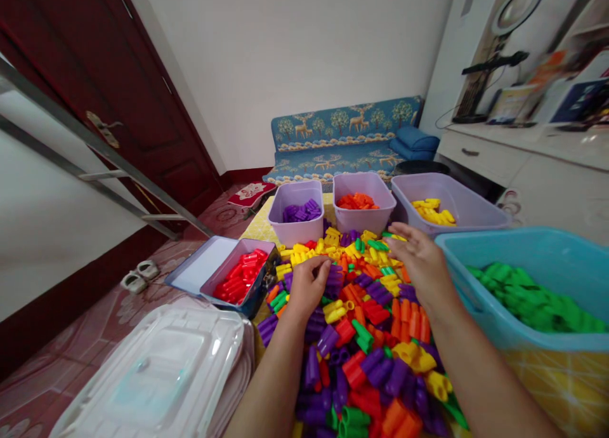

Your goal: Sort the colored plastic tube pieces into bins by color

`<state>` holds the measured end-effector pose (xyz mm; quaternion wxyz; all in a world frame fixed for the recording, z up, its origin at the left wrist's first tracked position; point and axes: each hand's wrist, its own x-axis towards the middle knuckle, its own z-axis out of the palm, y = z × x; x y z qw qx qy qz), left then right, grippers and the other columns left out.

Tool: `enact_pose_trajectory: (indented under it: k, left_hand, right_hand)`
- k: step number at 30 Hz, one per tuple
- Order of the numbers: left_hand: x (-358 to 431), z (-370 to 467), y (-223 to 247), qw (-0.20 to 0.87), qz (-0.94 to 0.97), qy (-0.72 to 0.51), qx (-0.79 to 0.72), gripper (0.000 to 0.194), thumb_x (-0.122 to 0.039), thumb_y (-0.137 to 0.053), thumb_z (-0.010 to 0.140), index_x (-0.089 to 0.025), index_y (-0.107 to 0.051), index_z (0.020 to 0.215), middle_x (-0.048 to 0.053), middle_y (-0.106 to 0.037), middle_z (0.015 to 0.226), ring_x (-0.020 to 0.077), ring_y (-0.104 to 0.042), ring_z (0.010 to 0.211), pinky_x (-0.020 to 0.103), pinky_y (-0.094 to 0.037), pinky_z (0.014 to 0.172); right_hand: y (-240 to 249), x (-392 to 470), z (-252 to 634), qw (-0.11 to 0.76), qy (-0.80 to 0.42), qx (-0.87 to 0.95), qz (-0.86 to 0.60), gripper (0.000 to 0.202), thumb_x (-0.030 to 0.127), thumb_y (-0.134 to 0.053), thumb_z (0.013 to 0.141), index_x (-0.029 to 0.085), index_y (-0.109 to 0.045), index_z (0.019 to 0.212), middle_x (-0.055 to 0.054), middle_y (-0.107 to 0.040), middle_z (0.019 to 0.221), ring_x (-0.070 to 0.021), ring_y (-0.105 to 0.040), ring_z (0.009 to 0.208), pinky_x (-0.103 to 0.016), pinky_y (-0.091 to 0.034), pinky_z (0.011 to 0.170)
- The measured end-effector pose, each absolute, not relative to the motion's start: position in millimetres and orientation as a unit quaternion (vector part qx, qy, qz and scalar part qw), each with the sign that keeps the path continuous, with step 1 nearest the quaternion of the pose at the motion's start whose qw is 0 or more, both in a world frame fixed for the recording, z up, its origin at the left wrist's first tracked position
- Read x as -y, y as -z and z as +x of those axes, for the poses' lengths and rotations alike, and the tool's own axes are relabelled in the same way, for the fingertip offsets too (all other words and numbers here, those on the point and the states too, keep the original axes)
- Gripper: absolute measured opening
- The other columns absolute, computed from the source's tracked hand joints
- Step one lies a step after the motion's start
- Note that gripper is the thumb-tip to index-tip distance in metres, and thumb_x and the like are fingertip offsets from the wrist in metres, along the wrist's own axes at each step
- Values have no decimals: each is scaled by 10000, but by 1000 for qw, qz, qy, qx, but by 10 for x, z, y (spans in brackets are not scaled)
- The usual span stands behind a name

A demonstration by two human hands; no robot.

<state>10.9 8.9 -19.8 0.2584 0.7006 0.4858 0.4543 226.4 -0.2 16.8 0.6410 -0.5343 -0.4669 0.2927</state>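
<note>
Over the left part of a heap of plastic tube-shaped toy blocks is my left hand, its fingers curled with thumb and forefinger close together. Whatever it may hold is hidden. A purple block lies right beside its thumb. My right hand hovers at the heap's right side, fingers stretched out and apart from the thumb, gripping nothing that I can see. Yellow and green blocks lie under and beside it. The heap mixes purple, red, orange, yellow and green pieces.
Lilac bins hold purple, orange and yellow blocks. A blue tub at right contains green ones. Red blocks fill a lidded box at left, near white lids. A sofa stands behind.
</note>
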Motion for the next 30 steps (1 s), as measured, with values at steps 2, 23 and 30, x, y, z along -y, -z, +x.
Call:
enact_pose_trajectory:
  k: [2,23,30]
  left_hand:
    - [-88,101,184,248,688,-465,-499,255,-291,-520,884,-143,-726,885,39,-740,818,171,-658,755,243,-472,686]
    - [-123,67,218,243,671,-492,-498,187,-280,-576,847,-157,-717,861,51,-706,846,152,-613,740,247,-440,660]
    - [-36,86,142,279,725,-464,-427,204,-344,-633,831,-189,-715,936,50,-722,948,186,-640,907,287,-471,811]
  right_hand:
    - [-76,-24,2261,557,-274,540,-568,356,370,-649,733,183,-655,1036,-99,-703,1070,-231,-679,918,-385,-553,797]
    - [20,33,2051,312,-239,667,-633,378,204,-582,688,163,-678,1051,-79,-721,943,-207,-683,747,-312,-518,679]
    - [-31,42,1970,479,-434,556,-522,348,267,-578,710,172,-684,1028,-54,-737,855,-202,-706,747,-335,-565,724]
